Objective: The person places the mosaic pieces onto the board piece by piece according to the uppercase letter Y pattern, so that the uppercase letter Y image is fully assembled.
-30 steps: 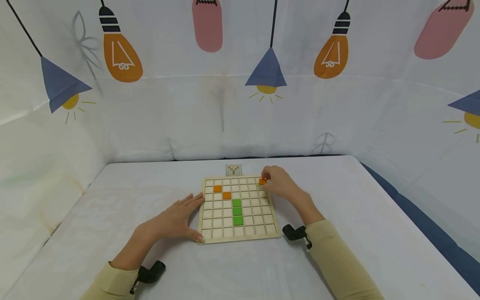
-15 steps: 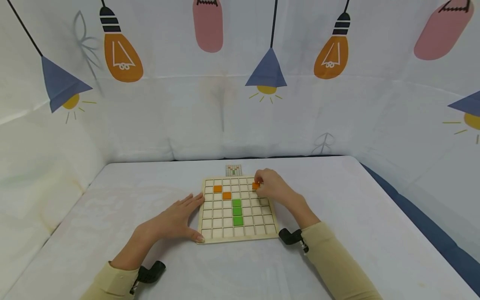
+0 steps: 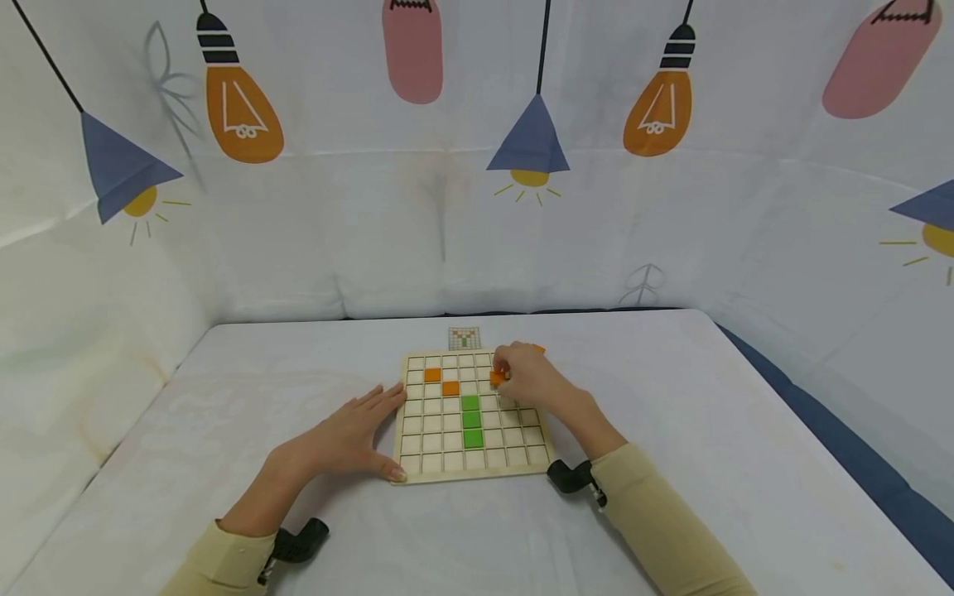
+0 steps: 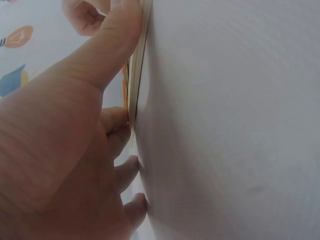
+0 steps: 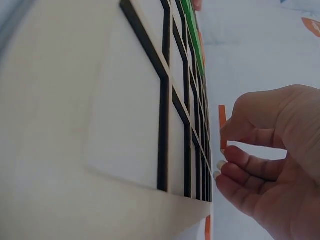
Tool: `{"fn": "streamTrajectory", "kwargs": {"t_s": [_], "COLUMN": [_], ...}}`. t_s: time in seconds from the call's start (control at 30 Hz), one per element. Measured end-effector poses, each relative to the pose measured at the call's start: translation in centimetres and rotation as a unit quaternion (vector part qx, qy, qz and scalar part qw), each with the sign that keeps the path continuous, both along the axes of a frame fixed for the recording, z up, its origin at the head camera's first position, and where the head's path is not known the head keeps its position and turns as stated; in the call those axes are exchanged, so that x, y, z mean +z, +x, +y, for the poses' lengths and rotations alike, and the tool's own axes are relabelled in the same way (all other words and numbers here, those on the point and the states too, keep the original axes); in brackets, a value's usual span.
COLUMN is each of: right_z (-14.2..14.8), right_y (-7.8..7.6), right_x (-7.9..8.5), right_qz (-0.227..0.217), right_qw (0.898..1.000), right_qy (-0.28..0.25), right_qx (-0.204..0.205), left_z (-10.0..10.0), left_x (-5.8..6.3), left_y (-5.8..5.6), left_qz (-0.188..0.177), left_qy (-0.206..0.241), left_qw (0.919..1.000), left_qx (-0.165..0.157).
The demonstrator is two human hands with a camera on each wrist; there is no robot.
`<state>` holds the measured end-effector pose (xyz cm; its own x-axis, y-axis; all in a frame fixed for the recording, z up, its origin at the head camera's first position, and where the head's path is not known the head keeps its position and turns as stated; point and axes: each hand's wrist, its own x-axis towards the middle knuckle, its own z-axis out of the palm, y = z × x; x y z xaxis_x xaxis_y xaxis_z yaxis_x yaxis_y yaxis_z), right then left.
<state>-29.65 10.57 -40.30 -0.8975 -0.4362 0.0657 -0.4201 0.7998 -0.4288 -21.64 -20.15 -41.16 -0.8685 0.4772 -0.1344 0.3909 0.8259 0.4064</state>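
A wooden grid board [image 3: 477, 475] lies on the table, with two orange square tiles [image 3: 450, 389] and a column of green tiles [image 3: 472, 420] in its cells. My left hand [image 3: 346, 439] rests along the board's left edge, thumb at the near corner and fingers spread further up. Between thumb and fingers of my right hand [image 3: 544, 379] is pinched another orange tile [image 5: 223, 125], close over the board's upper right cells. The right wrist view shows that tile on edge, apart from the grid surface. The cells beneath my right hand are hidden in the head view.
A small pattern card [image 3: 464, 338] lies just beyond the board's far edge. One more orange tile [image 3: 539, 348] peeks out behind my right hand, past the board's far right corner. The white table [image 3: 373, 538] ends at a white curtain [image 3: 335, 223] printed with lamps.
My right hand has moved left and slightly nearer with the pinched orange tile, from the far right corner over the grid. The orange tile behind it has come into view. My left hand stays put.
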Motion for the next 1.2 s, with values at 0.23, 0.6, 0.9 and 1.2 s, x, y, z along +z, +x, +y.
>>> {"fn": "streamTrajectory", "kwargs": {"t_s": [0.23, 0.6, 0.9, 1.2], "right_z": [-0.16, -0.35, -0.53, -0.77], "right_y": [0.33, 0.20, 0.05, 0.28], "right_x": [-0.04, 0.05, -0.15, -0.04], "right_qz": [-0.005, -0.004, 0.001, 0.011], "right_qw": [1.000, 0.999, 0.998, 0.998], "right_qy": [0.012, 0.028, 0.032, 0.033], "right_qx": [0.010, 0.033, 0.049, 0.058], "left_z": [0.10, 0.11, 0.06, -0.06], "left_x": [-0.07, -0.11, -0.16, -0.62], "left_y": [-0.13, -0.11, -0.16, -0.36], "left_qz": [0.000, 0.005, 0.003, 0.012], "left_qy": [-0.001, -0.004, -0.002, -0.003], "left_qw": [1.0000, 1.0000, 1.0000, 0.9999], "left_qx": [-0.002, 0.004, 0.002, -0.002]}}
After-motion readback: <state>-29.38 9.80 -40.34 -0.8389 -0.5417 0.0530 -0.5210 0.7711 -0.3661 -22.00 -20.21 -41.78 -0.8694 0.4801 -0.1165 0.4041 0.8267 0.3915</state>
